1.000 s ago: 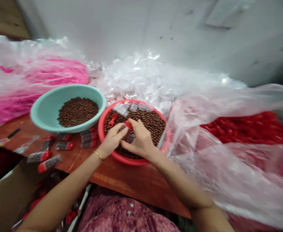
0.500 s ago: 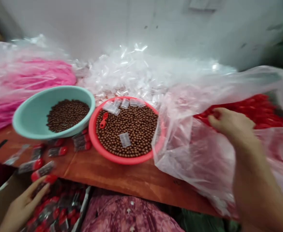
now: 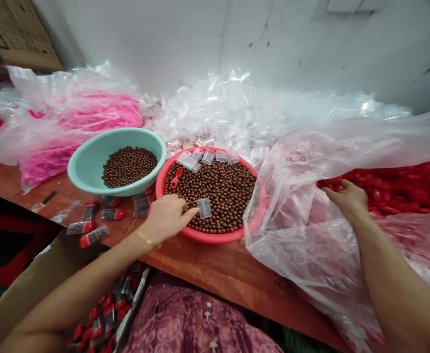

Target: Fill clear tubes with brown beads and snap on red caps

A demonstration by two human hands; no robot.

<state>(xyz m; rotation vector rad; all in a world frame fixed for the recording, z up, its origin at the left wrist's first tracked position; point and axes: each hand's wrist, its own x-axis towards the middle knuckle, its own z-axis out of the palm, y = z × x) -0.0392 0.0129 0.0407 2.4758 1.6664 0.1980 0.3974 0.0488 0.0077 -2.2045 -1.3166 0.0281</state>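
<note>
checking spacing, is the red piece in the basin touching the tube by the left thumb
Apart: the head view shows brown beads between the red piece and tube.

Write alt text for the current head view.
The left hand is by a clear plastic tube atop brown balls in a red basin; the right hand is at red plastic pieces in a bag. A teal basin stands further left.

The round beads (image 3: 224,189) are glossy brown, one round plastic basin (image 3: 215,238) bright red, another basin (image 3: 86,169) pale turquoise. The clear plastic tube (image 3: 204,208) is colourless, the wooden tabletop (image 3: 207,260) reddish brown, the cloth garment (image 3: 196,323) purplish pink with paler swirls.
</note>
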